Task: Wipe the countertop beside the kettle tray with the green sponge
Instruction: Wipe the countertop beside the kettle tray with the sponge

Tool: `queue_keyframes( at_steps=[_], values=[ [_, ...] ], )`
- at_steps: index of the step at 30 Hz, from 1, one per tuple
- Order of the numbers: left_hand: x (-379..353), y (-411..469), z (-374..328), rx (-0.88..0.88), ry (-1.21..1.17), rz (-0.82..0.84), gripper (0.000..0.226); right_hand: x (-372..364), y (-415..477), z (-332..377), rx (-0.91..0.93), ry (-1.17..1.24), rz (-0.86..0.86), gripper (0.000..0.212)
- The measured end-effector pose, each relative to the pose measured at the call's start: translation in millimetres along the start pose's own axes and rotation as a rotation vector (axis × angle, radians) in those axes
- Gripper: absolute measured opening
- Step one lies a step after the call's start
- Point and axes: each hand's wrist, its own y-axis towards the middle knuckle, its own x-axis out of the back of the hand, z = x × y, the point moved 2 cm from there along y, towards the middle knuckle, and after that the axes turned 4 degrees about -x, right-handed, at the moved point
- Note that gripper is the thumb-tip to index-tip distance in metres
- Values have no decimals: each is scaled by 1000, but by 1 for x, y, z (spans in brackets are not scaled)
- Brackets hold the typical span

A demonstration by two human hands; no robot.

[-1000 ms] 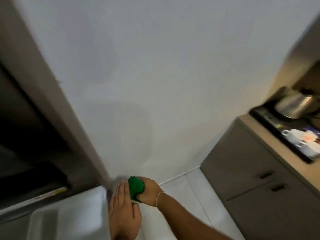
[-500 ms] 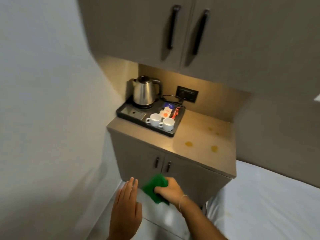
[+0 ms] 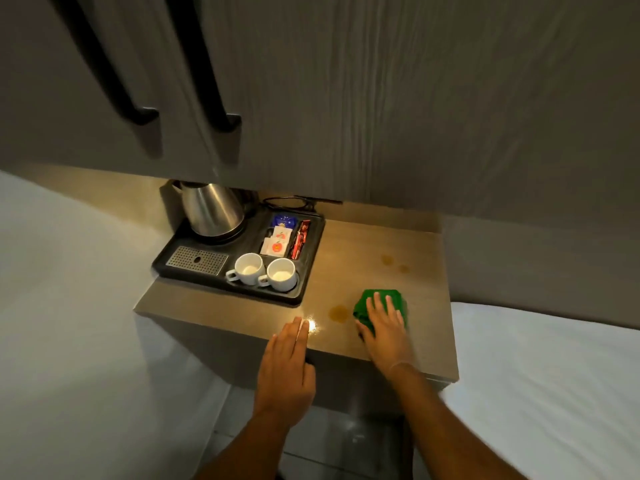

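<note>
The green sponge (image 3: 370, 303) lies flat on the tan countertop (image 3: 374, 244), to the right of the black kettle tray (image 3: 304, 277). My right hand (image 3: 384, 323) presses down on it with fingers spread over its top. A brown stain (image 3: 338, 312) sits just left of the sponge, and two fainter stains (image 3: 387, 259) lie farther back. My left hand (image 3: 289, 362) rests flat with its fingers together at the counter's front edge, holding nothing. On the tray stand a steel kettle (image 3: 212, 213), two white cups (image 3: 265, 271) and several sachets (image 3: 282, 237).
Upper cabinet doors with black handles (image 3: 211, 98) hang low over the counter's back. A white wall (image 3: 62, 306) closes the left side. A white bed (image 3: 554, 386) borders the counter on the right. A black cable (image 3: 287, 201) lies behind the tray.
The view swung from the wall to the counter and closed in. My right hand carried the sponge up from below the counter and set it on the top; my left hand reached the front edge.
</note>
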Motion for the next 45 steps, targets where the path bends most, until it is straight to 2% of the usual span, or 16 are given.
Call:
queue_keyframes(
  at_steps=[4,6,9,13,16,18,20,22,24,28,31,34,36,39,42,45],
  values=[
    [-14,29,14,18,-5,12,79,-37,-48,-8,155,-79,-60,80],
    [-18,39,15,18,-41,6,80,-35,-68,-36,145,-114,-84,84],
    [-27,49,21,-14,-29,49,81,-6,-59,-80,-71,-126,-127,68],
    [-33,58,30,-36,36,113,82,25,-3,-63,-266,-26,-203,92],
    [-29,60,34,-46,35,101,85,12,32,4,-176,-24,-120,102],
    [-25,58,37,-33,26,83,83,-15,23,46,2,-132,19,106],
    [-20,59,39,-11,-16,23,82,-41,-10,60,159,-185,142,113],
    [-16,61,41,3,-36,7,83,-51,-45,41,220,-192,204,122],
    [-17,63,42,-2,-19,16,79,-43,-66,0,198,-229,193,127],
    [-28,59,41,24,19,47,75,1,-42,-62,-11,-215,121,135],
    [-38,54,41,49,34,92,80,20,16,-31,-101,-184,44,144],
    [-46,49,36,64,55,147,95,-3,49,38,25,-181,147,152],
    [-49,43,40,42,85,172,101,-31,33,68,216,-220,221,149],
    [-49,35,49,-23,130,219,108,-54,-10,53,369,-300,215,148],
    [-48,35,53,-65,160,238,109,-49,-43,7,329,-294,206,150],
    [-47,46,46,-29,185,292,110,-21,-55,-40,159,-189,98,124]
  ],
)
